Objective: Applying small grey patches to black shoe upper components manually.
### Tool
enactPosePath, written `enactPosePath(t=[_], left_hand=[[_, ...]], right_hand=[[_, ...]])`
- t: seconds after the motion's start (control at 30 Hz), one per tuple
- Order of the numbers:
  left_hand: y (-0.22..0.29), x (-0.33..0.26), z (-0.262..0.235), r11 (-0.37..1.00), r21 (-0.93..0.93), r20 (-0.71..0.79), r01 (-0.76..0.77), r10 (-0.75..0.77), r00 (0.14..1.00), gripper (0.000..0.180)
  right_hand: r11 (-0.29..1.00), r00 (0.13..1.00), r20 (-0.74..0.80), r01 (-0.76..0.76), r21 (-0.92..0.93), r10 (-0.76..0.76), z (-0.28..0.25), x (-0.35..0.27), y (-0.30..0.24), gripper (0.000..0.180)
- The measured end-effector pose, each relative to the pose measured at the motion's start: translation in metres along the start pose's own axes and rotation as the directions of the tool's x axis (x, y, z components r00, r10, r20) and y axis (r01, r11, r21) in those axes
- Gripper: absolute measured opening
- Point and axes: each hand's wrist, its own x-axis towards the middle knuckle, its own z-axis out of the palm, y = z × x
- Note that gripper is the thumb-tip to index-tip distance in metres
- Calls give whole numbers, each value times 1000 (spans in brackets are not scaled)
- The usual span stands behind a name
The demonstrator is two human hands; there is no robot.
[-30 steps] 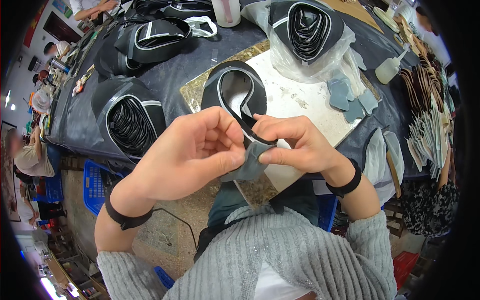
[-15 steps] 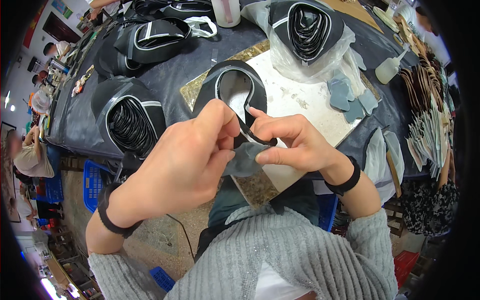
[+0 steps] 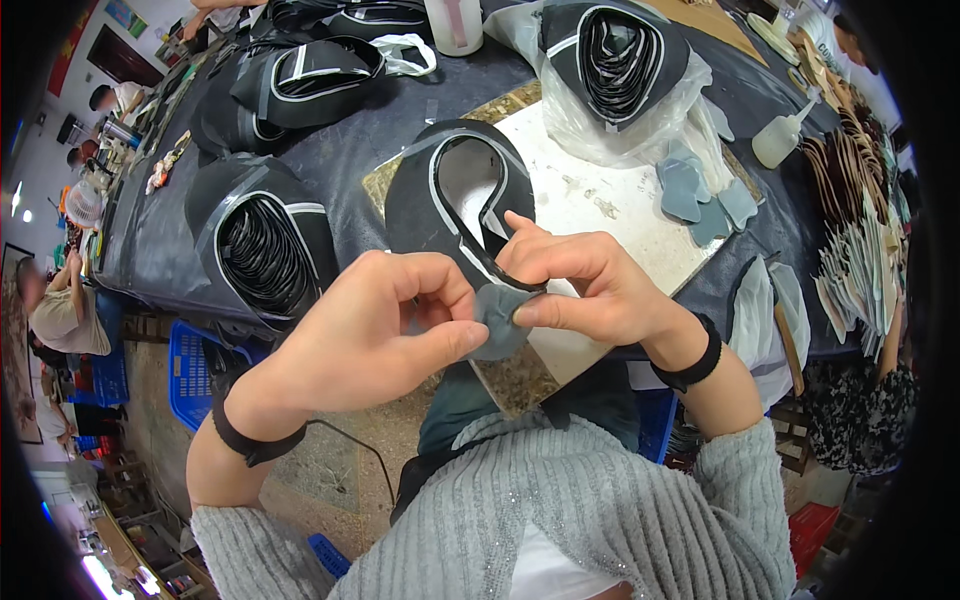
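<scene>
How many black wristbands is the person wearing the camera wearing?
2: one black wristband behind the left hand, another behind the right hand. The grey sleeves could hide more higher up the arms.

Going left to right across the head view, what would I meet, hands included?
White fan → blue basket → left hand → grey patch between the hands → right hand → loose grey patches → squeeze bottle → brown strips.
</scene>
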Motion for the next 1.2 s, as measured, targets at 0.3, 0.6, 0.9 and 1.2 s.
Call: enactPosePath(t=[0.3, 0.6, 0.9, 1.2], left_hand=[[0, -9, -20, 982, 151, -155, -111, 134, 979, 9], [4, 6, 11, 1000, 17, -101, -4, 5, 995, 19], [-24, 15, 7, 936, -347, -31, -65, 58, 998, 16], [-1, 19, 0, 911, 322, 100, -258, 238, 966, 22]], right_hand=[[995, 999, 15, -32, 92, 31, -12, -8, 6, 10], [1000, 999, 49, 6, 24, -7, -7, -1, -3, 11], [999, 997, 74, -2, 49, -2, -6, 1, -4, 14], [997, 983, 175, -37, -75, 49, -9, 8, -21, 17]])
